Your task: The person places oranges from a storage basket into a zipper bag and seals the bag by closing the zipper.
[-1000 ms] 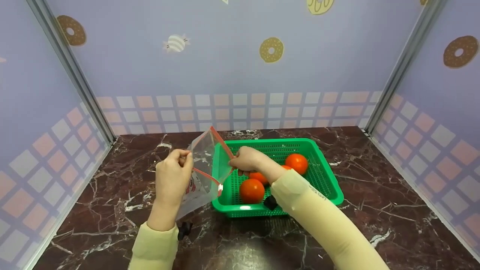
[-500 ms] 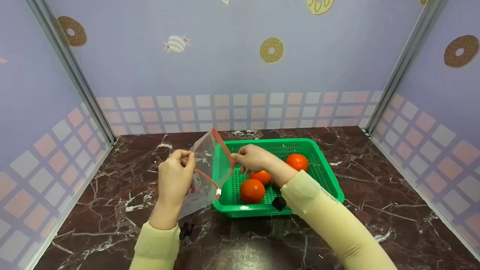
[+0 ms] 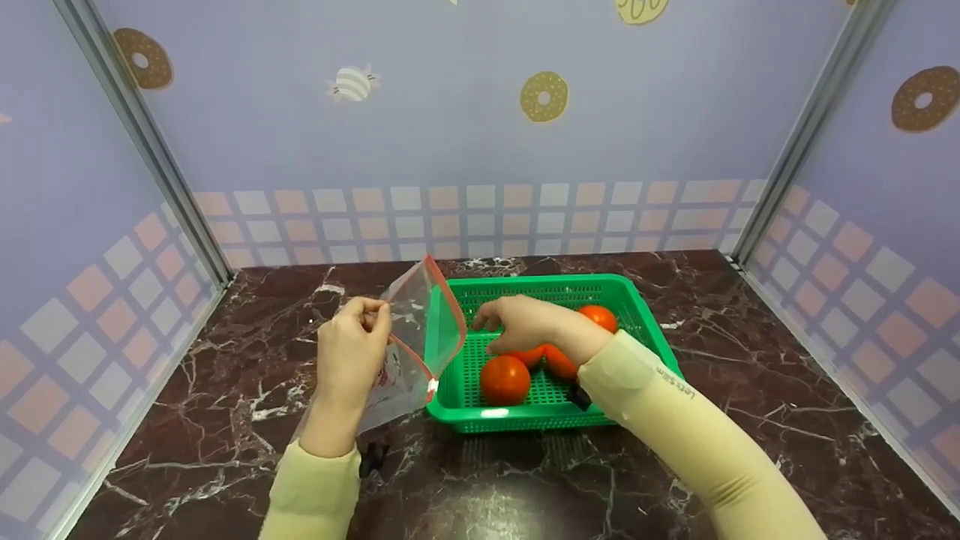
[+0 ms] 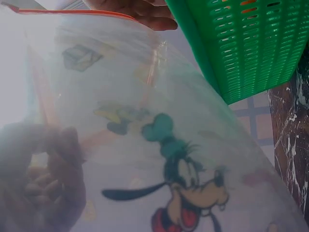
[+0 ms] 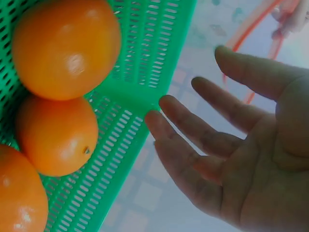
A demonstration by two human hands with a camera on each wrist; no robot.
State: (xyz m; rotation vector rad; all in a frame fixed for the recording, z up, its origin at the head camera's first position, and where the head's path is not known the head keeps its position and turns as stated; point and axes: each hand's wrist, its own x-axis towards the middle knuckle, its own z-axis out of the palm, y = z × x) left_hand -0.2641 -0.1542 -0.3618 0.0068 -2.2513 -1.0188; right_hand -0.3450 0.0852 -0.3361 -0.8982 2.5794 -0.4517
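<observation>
My left hand [image 3: 346,360] pinches the edge of a clear zip bag [image 3: 397,394] between thumb and fingers. The bag's red-edged mouth gapes to the right, with a white slider at its near end. In the left wrist view a cartoon dog is printed on the bag [image 4: 125,145], and the hand [image 4: 43,179] shows hazily through the plastic. My right hand [image 3: 529,324] hovers over the green basket [image 3: 525,414], just right of the bag's mouth. Its fingers [image 5: 203,130] are spread and loosely bent, holding nothing. Below it lie several round, shiny orange-red fruits [image 3: 505,380].
The basket has perforated walls and stands on a dark red marbled table [image 3: 247,337]. Patterned lilac panels [image 3: 450,150] rise at the back and both sides, joined by metal corner posts [image 3: 795,135]. Part of the bag overlaps the basket's left rim in the head view.
My right hand has let go of the bag's red edge and moved right over the basket, its fingers loosening. My left hand keeps its pinch almost in place, and the bag's mouth stays apart.
</observation>
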